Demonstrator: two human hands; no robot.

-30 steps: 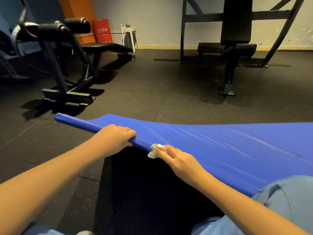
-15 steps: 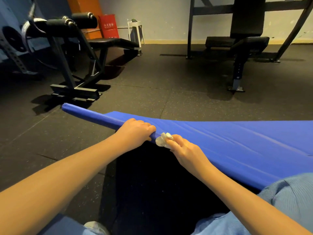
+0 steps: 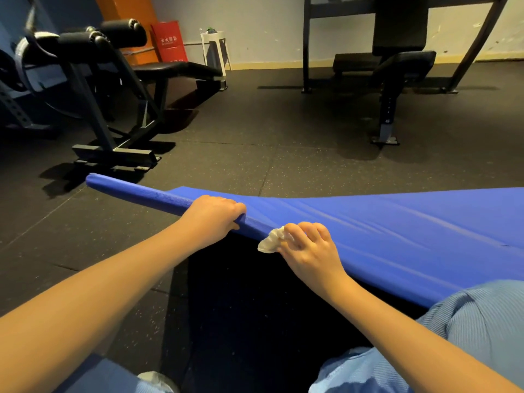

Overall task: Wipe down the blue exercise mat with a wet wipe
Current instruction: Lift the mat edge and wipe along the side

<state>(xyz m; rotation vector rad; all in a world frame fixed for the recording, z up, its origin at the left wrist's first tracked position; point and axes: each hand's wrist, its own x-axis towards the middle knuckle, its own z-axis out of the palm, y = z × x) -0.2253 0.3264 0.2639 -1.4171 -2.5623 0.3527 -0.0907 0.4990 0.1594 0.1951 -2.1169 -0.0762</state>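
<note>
left hand [image 3: 211,219] — fingers curled over the raised rolled edge of the blue foam exercise mat [image 3: 397,231] | right hand [image 3: 304,246] — pinches a crumpled white wet wipe [image 3: 270,241] against that edge | mat spread over dark speckled rubber floor [image 3: 283,143]

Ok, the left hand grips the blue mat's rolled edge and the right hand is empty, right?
Not empty: the head view shows the right hand pinching a crumpled white wipe. The left hand does grip the rolled edge of the blue mat.
</note>
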